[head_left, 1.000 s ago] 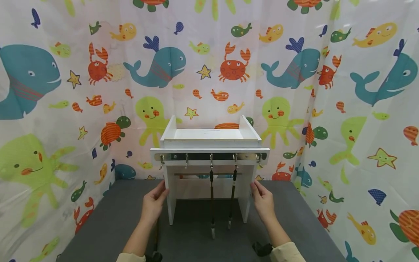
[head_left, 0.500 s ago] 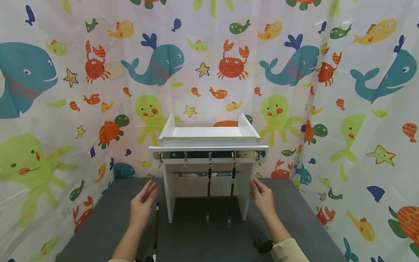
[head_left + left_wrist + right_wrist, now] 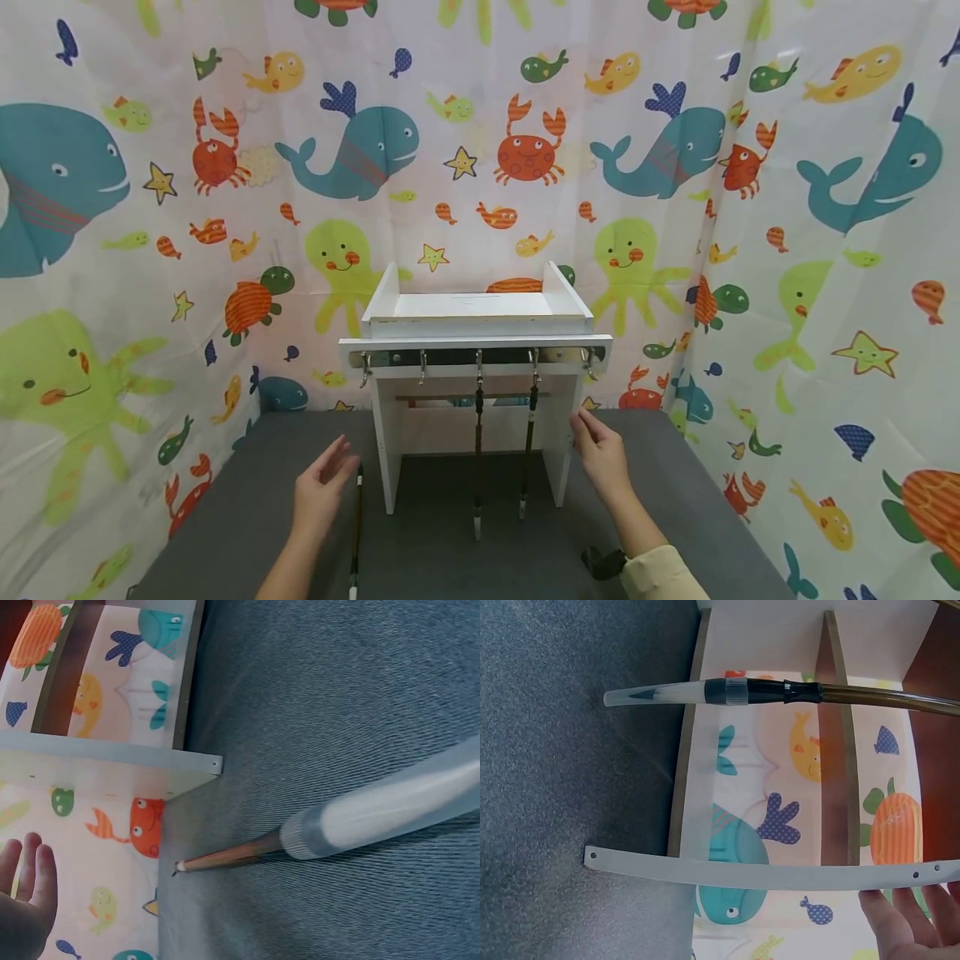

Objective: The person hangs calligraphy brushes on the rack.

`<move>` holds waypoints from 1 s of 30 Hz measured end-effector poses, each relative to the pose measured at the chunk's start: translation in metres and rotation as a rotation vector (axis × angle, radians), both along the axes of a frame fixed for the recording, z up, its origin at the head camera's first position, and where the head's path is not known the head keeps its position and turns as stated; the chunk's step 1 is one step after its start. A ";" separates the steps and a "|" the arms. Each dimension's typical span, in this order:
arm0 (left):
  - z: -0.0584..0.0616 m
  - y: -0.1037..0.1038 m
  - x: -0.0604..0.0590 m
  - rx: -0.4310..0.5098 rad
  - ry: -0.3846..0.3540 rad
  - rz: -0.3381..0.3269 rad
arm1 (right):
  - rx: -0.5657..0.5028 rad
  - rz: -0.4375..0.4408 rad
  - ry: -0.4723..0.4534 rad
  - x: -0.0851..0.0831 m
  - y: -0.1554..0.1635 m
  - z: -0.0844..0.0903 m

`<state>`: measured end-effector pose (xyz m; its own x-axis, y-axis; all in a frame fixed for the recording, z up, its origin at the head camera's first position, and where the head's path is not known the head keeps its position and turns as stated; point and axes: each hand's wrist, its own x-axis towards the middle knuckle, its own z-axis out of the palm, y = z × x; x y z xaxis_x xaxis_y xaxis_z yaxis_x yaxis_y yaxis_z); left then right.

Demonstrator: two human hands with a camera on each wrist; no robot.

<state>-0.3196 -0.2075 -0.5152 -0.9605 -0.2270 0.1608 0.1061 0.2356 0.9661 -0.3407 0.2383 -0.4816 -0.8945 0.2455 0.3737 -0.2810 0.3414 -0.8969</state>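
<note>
A white rack (image 3: 480,342) with a metal hook strip stands on the grey surface. Two capped calligraphy brushes hang from its hooks, a middle one (image 3: 477,442) and a right one (image 3: 529,442). My left hand (image 3: 318,492) is held out left of the rack, fingers loosely extended, holding nothing. Beside it a third brush (image 3: 357,525) lies on the surface; the left wrist view shows its clear cap (image 3: 360,814) close up, its handle end pointing at the rack. My right hand (image 3: 602,458) has its fingertips (image 3: 881,911) at the outer face of the rack's right side panel (image 3: 727,874).
A curtain (image 3: 480,217) printed with sea animals surrounds the grey surface (image 3: 675,517) at the back and sides. Other hooks on the strip, such as the left one (image 3: 365,368), carry no brush. An open shelf tray (image 3: 476,307) tops the rack.
My left hand has let go of the rack's left side panel and moved left and down, uncovering more of the lying brush. The hanging brushes swing slightly. My right hand stays at the right panel.
</note>
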 end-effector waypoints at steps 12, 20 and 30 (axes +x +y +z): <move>-0.021 -0.003 0.004 -0.022 -0.138 0.045 | -0.008 0.034 -0.001 0.000 0.001 0.001; -0.037 -0.002 0.003 -0.039 -0.213 0.068 | -0.020 0.059 -0.010 -0.001 0.004 0.002; -0.050 0.000 0.002 -0.062 -0.334 0.113 | -0.010 0.047 -0.004 0.000 0.004 0.001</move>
